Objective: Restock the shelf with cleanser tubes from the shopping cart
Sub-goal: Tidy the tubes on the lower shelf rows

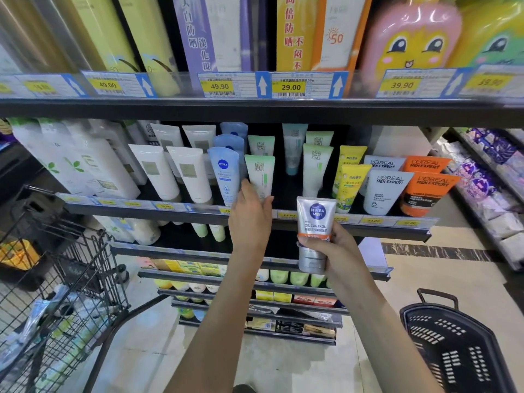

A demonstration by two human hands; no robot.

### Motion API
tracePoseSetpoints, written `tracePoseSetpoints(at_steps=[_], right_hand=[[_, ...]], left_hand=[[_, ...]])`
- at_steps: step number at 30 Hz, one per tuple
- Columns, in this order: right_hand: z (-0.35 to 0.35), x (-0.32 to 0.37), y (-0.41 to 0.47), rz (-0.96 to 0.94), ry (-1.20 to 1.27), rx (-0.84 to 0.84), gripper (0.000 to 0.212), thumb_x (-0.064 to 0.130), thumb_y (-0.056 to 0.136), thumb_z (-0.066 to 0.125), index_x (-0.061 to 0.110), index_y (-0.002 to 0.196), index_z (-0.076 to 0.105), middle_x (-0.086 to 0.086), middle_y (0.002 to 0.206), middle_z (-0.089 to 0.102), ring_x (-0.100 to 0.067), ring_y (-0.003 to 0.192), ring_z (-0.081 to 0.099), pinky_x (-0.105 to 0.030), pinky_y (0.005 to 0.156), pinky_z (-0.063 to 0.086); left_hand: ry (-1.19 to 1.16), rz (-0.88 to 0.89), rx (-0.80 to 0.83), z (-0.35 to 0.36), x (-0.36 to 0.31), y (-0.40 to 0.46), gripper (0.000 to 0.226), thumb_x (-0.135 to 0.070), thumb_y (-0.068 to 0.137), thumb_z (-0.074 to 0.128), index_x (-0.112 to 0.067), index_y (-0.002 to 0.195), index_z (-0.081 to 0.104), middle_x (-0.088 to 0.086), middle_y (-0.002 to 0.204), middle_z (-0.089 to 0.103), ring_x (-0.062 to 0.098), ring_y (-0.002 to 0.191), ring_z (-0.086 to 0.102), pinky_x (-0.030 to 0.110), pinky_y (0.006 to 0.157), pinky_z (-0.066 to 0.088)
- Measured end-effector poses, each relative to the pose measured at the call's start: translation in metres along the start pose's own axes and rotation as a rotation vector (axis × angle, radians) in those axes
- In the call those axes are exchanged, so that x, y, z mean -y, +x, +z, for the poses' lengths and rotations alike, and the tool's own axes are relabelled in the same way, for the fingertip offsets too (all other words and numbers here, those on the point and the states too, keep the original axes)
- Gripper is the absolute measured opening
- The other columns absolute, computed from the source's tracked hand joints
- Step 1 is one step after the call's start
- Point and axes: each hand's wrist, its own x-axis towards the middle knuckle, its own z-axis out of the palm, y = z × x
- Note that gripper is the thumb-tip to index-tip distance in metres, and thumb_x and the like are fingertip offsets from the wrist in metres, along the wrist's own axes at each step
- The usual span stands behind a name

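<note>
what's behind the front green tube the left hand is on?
Behind the green tube held by the left hand, another matching green tube stands. Only its top shows; anything further back is hidden.

Blurred shopping cart [56, 293], left edge cut
</note>
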Motion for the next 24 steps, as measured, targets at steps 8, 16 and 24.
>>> tracePoseSetpoints(at_steps=[8, 16, 24], right_hand=[[-0.017, -0.01, -0.011, 0.001, -0.027, 0.008, 0.046, 0.005, 0.08, 0.083, 0.02, 0.122, 0.068, -0.006, 0.11, 0.077, -0.027, 0.104, 0.071, -0.044, 0.093, 0.055], [-0.036, -0.045, -0.021, 0.079, -0.062, -0.036, 0.053, 0.01, 0.078, 0.086, 0.023, 0.125, 0.065, -0.001, 0.115, 0.077, -0.025, 0.108, 0.072, -0.053, 0.099, 0.056], [-0.058, -0.081, -0.018, 0.076, -0.147, -0.215, 0.06, 0.022, 0.063, 0.09, 0.019, 0.117, 0.067, -0.004, 0.104, 0.077, -0.032, 0.096, 0.07, -0.047, 0.084, 0.053]], left_hand=[[-0.003, 0.143, 0.018, -0.011, 0.016, -0.025, 0.047, -0.025, 0.099, 0.067, -0.006, 0.138, 0.049, 0.012, 0.122, 0.061, 0.034, 0.109, 0.061, 0.051, 0.087, 0.055], [0.11, 0.328, 0.014, -0.004, 0.049, -0.073, 0.038, -0.025, 0.099, 0.067, -0.003, 0.13, 0.06, 0.013, 0.115, 0.064, 0.032, 0.107, 0.059, 0.043, 0.094, 0.053], [0.201, 0.351, 0.4, 0.056, 0.08, -0.102, 0.047, -0.028, 0.098, 0.069, -0.003, 0.136, 0.06, 0.014, 0.121, 0.065, 0.036, 0.112, 0.059, 0.048, 0.097, 0.05]])
